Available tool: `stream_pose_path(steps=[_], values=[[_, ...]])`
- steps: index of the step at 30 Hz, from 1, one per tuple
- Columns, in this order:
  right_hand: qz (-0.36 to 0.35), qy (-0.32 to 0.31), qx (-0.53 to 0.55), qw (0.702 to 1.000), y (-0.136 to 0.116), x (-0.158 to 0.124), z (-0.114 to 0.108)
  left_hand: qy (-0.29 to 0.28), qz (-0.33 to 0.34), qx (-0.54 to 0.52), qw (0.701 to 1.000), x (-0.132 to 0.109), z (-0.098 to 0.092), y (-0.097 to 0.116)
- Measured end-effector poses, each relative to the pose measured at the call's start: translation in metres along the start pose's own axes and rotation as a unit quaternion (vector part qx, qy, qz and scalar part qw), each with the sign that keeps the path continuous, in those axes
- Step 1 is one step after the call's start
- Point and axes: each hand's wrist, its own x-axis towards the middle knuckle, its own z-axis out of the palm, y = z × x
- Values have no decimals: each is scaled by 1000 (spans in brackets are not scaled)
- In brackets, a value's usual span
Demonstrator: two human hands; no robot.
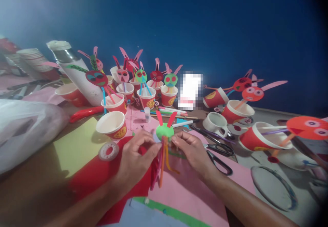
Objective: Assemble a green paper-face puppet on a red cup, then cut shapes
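A paper bunny puppet stands upright in front of me, with a round green head [164,131] and two red ears. Below the head hang pink and orange straws [161,165] and a yellow-orange strip [169,161] that curls outward at its lower end. My left hand [139,157] pinches the puppet at the left, just under the head. From the other side, my right hand [191,149] has thumb and forefinger pressed together at the head's lower right edge. The fingertips partly hide where the straws meet the head. Pink paper [191,186] lies beneath.
Several red-and-white cups [111,123] with paper faces on straws stand along a blue wall [164,25]. Black-handled scissors [220,149] and a white mug [214,123] sit right; a tape roll [108,151], red paper [102,175] and plastic bag [28,131] left. Markers [173,111] lie behind.
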Motion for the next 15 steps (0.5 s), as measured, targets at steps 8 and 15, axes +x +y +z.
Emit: stream_pose_path(steps=[8,15], values=[[-8,-32,-7,999,5,-5,5,-32,36,62,997,-3,9,10],[-10,-43,-3,999,8,-4,6,-45,22,66,997,-3,7,11]])
